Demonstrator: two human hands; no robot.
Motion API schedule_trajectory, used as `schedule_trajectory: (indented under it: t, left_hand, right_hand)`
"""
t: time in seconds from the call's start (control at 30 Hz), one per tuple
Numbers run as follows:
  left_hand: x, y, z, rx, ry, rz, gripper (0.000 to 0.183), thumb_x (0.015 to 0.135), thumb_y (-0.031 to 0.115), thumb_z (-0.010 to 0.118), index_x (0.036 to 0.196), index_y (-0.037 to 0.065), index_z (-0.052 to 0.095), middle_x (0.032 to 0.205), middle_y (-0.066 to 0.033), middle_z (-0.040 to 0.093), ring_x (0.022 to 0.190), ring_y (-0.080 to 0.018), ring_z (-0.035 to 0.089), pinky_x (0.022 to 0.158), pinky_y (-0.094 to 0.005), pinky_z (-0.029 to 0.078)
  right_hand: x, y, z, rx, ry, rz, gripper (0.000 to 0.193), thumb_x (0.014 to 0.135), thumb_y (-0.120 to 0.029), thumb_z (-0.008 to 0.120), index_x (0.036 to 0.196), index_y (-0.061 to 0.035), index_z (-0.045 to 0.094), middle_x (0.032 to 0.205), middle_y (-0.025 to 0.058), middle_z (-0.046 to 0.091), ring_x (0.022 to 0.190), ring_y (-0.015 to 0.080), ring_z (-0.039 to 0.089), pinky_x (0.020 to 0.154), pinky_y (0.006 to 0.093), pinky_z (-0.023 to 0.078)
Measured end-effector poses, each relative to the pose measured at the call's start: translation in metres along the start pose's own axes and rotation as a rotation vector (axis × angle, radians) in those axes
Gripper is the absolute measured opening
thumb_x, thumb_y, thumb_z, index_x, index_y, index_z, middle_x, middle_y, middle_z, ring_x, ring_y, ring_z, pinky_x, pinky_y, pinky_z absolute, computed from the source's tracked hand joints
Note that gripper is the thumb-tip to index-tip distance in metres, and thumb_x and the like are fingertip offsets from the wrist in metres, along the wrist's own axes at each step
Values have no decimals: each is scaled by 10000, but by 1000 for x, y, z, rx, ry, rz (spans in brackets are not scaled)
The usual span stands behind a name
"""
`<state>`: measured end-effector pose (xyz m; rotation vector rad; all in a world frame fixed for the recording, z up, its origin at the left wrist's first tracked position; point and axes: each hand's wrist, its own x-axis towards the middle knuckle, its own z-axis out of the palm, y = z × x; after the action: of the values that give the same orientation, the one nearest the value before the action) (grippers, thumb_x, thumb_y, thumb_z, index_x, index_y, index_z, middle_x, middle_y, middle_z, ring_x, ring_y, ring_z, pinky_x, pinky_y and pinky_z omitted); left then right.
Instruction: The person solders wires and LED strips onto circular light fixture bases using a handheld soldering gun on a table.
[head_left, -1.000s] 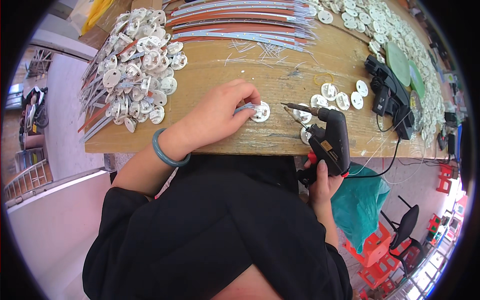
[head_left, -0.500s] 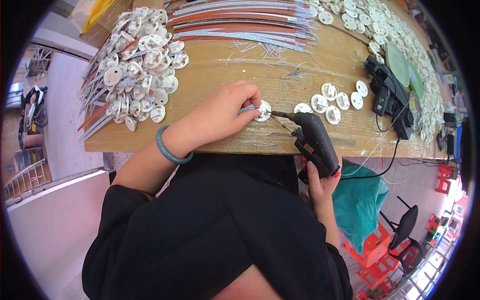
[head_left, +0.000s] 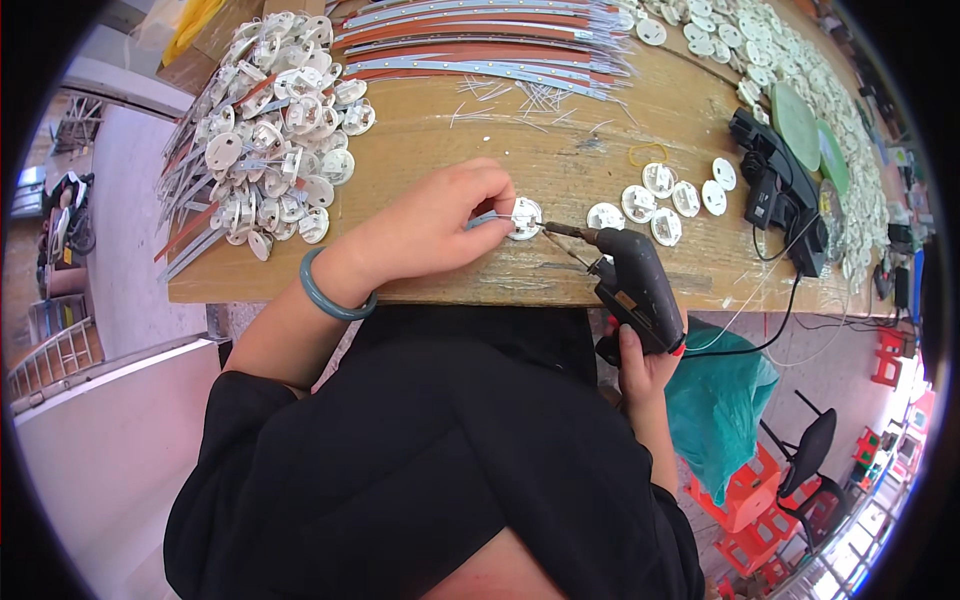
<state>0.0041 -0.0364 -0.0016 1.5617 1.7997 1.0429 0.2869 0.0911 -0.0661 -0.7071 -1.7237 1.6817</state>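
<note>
Black, the soldering gun (head_left: 638, 278) gripped by the right hand (head_left: 650, 366) has swung to a disc (head_left: 526, 222), bringing its tip (head_left: 552, 228) near the strip (head_left: 482, 220) the left hand (head_left: 445, 217) pinches.

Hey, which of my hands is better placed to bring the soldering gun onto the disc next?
Probably your right hand: it holds the soldering gun, with the tip close beside the disc. Your left hand is pinching the strip.
</note>
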Motion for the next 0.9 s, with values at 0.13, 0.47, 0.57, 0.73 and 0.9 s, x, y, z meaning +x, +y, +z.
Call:
schedule_trajectory:
  t: [0.13, 0.47, 0.57, 0.73, 0.9]
  left_hand:
    - [-3, -1, -2, -16, -27, 18, 102, 855, 55, 611, 856, 14, 517, 836, -80, 509, 737, -196, 506, 667, -307, 433]
    - [-6, -3, 4, 72, 79, 176, 103, 815, 25, 617, 842, 19, 517, 944, -100, 550, 845, -257, 550, 749, -325, 468]
    - [-5, -4, 10, 239, 137, 250, 106, 815, 38, 632, 844, 23, 531, 962, -97, 576, 861, -285, 576, 755, -345, 483]
    - [1, 5, 21, 427, 231, 94, 98, 818, 46, 641, 847, 31, 548, 971, -93, 595, 868, -293, 597, 736, -360, 493]
    - [11, 2, 14, 275, 276, 76, 90, 809, 28, 623, 835, 31, 537, 981, -93, 600, 803, -274, 612, 687, -347, 494]
  right_hand:
    - [-1, 8, -7, -156, -86, -129, 404, 800, -73, 699, 1146, 39, 522, 1015, 126, 623, 880, 180, 601, 815, 305, 462]
    - [0, 4, 6, 96, -21, -59, 381, 829, -59, 666, 1157, 43, 502, 987, 150, 625, 772, 182, 618, 721, 307, 499]
    - [0, 5, 7, 132, 29, -36, 395, 871, -84, 620, 1213, 58, 484, 935, 151, 633, 738, 174, 617, 680, 302, 505]
    - [4, 0, 17, 152, 114, -80, 313, 933, -204, 587, 1087, 66, 558, 937, 167, 634, 707, 192, 613, 627, 304, 495]
    - [2, -5, 18, 138, 113, -31, 335, 907, -94, 601, 1184, 59, 493, 958, 165, 646, 741, 176, 630, 660, 291, 512]
